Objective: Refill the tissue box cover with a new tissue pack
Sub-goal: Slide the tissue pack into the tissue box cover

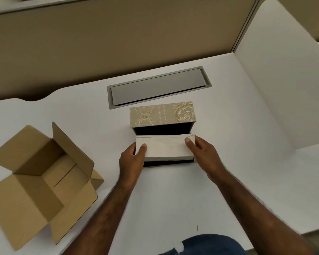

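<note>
Gripping white tissue pack (165, 148) w/ both hands, one per short end. Left hand (132, 159): thumb on top face near left end, fingers wrapped round that end, closed on pack. Right hand (203, 153): thumb on top near right end, fingers curled under/behind, closed on pack too. Pack held roughly level, long axis left-right, sitting over the open tissue box cover (162, 116). How deep pack sits inside: cannot tell, dark gaps visible both behind and in front of it.

Cover: beige fabric-look w/ pale gold floral + scroll pattern, patterned panel standing up at far side, dark interior showing beneath it. Near edge of cover visible as thin dark strip just below pack. Cover rests on white desk (228, 181), approx centre of view.

Just behind cover: grey rectangular cable-access lid (157, 87) set flush in desk, closed. Left of hands, well apart from cover: brown cardboard box (35, 181), flaps open, interior looks bare. Tan partition wall (118, 43) along far desk edge; white divider panel (284, 80) at right. Blue fabric (210, 244) at bottom edge, prob. clothing.
</note>
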Demonstrator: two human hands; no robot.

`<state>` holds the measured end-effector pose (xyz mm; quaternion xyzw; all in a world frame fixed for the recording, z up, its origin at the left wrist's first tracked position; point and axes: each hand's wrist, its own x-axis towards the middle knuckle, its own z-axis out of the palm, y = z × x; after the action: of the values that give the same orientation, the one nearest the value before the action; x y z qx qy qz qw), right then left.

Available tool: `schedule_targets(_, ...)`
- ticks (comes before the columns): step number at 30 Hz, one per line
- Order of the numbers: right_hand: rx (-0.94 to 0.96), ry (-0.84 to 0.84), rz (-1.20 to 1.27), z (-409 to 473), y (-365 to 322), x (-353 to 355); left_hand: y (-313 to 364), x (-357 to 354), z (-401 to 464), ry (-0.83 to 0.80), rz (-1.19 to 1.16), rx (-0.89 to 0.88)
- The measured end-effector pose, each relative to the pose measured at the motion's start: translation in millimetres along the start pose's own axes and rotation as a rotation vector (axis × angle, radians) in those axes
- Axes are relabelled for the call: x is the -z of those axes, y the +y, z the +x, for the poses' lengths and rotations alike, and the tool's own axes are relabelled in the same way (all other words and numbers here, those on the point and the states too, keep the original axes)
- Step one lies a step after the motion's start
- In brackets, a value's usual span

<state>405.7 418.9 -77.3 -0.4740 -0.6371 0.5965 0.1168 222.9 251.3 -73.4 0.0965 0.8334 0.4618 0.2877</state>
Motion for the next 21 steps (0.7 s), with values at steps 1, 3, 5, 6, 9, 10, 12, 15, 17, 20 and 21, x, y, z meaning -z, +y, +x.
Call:
schedule_targets(1, 0.02, 0.011, -0.011, -1.6, 1.4, -0.7, 1.6, -0.1, -1.3, -0.001, 0.019, -0.003)
schedule_targets(3, 0.036, 0.029, -0.014, -4.7, 5.2, -1.2, 1.3, -1.0, -2.6, 0.002, 0.029, -0.006)
schedule_targets(5, 0.012, 0.035, -0.017, -7.9, 9.9, -1.3, -1.9, -2.0, -3.0, -0.008, 0.008, -0.006)
schedule_targets(6, 0.006, 0.024, -0.01, -10.5, 12.3, -2.0, -3.2, -2.3, -3.2, -0.022, 0.001, -0.005)
schedule_targets(9, 0.029, -0.011, 0.058, -19.2, 16.6, -6.8, -2.8, -1.8, -2.7, -0.072, -0.026, 0.01)
schedule_targets(10, 0.038, -0.013, 0.086, -20.9, 16.8, -8.6, -1.7, -1.6, -2.3, -0.08, -0.038, 0.025)
schedule_targets(12, 0.048, -0.007, 0.124, -21.9, 17.6, -11.4, 0.3, -2.2, -1.7, -0.084, -0.08, 0.068)
schedule_targets(15, 0.041, -0.019, 0.146, -21.5, 18.1, -14.1, 2.4, -4.1, -2.6, -0.057, -0.121, 0.134)
schedule_targets(17, 0.032, -0.04, 0.152, -23.0, 19.2, -16.1, 3.1, -3.5, -4.3, -0.056, -0.087, 0.143)
schedule_targets(20, 0.03, -0.058, 0.127, -26.2, 21.3, -17.5, 4.0, -2.3, -5.4, -0.086, -0.002, 0.095)
schedule_targets(21, 0.034, -0.064, 0.114, -26.6, 21.8, -17.5, 4.4, -2.7, -5.1, -0.086, 0.017, 0.079)
